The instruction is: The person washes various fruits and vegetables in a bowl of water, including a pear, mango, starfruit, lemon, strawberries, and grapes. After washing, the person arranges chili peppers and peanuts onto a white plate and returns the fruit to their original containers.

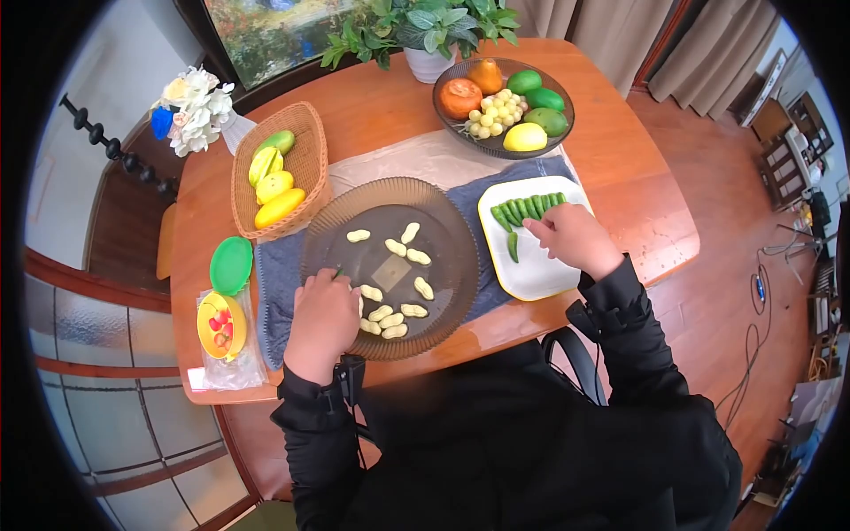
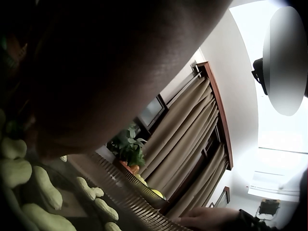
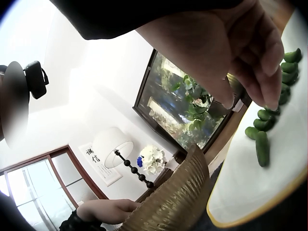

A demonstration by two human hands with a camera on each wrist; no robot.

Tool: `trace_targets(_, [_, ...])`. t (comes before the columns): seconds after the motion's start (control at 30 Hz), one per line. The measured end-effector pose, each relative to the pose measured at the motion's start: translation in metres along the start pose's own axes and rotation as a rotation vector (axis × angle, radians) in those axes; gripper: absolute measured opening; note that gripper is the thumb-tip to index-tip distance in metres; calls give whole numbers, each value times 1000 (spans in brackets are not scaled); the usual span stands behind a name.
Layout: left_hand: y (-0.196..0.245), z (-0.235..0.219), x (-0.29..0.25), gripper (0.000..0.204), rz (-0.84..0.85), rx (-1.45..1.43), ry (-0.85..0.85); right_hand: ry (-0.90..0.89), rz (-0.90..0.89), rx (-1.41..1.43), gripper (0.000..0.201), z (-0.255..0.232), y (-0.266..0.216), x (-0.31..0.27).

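Observation:
My left hand (image 1: 324, 320) is over the near-left side of a ribbed brown plate (image 1: 456, 301), beside several peanuts (image 1: 382, 323). From its fingertips a small dark green tip (image 1: 337, 273) pokes out, looking like a green pepper; the rest is hidden by the hand. A white tray with a yellow rim (image 1: 537, 276) carries a row of green peppers (image 1: 529, 209), with a single pepper (image 1: 513, 248) lying apart below it. Over the tray is my right hand (image 1: 577, 239), fingers relaxed and thumb apart. In the right wrist view its fingertips (image 3: 272, 102) are right at the row.
Behind the plate stand a wicker basket of fruit (image 1: 323, 168) and a dark fruit bowl (image 1: 452, 124). Left of the plate are a yellow bowl of small red items (image 1: 205, 310) and a green lid (image 1: 231, 265). Potted greenery (image 1: 431, 62) stands at the table's far edge.

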State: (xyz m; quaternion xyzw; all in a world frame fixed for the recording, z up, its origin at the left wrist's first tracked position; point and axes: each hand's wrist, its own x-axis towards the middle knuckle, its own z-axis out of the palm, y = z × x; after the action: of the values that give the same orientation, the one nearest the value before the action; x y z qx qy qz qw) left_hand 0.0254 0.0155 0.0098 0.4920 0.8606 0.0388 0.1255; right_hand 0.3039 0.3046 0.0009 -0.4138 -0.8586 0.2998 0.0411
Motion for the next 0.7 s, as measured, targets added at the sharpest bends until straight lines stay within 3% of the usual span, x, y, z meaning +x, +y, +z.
trace_targets(0.13, [-4,4,-1,28,22,-119,111,27,-11,33,51,-8,-7,-3])
trace_targets(0.2, [1,-2,-2,23,121,-262,262,42,-37,32,49,-11,-17,-8])
trace_targets(0.27, [13,-12,-5,22,164,-324,288,48,-213,96,35,-10,-34,-16])
trace_targets(0.3, [21,-17,-7,21,208,-387,316,46,-214,96,35,-4,-40,-17])
trace_targets(0.33, [29,-22,-9,21,207,-387,316,60,-400,144,25,2,-45,-18])
trace_targets(0.37, [38,-27,-11,22,158,-517,204,74,-586,191,20,8,-51,-20])
trace_targets(0.4, [44,-28,-12,24,109,-644,89,74,-586,192,20,10,-57,-23])
trace_targets(0.43, [49,-26,-13,24,109,-644,89,8,-600,213,22,10,-66,-27])
trace_targets(0.5, [56,-21,-16,34,234,-802,93,-57,-612,236,28,15,-83,-34])
trace_targets(0.57, [63,-23,-20,42,252,-769,68,36,-894,225,33,25,-99,-38])
trace_targets(0.7, [69,-26,-25,42,330,-779,116,54,-1002,49,26,39,-104,-36])
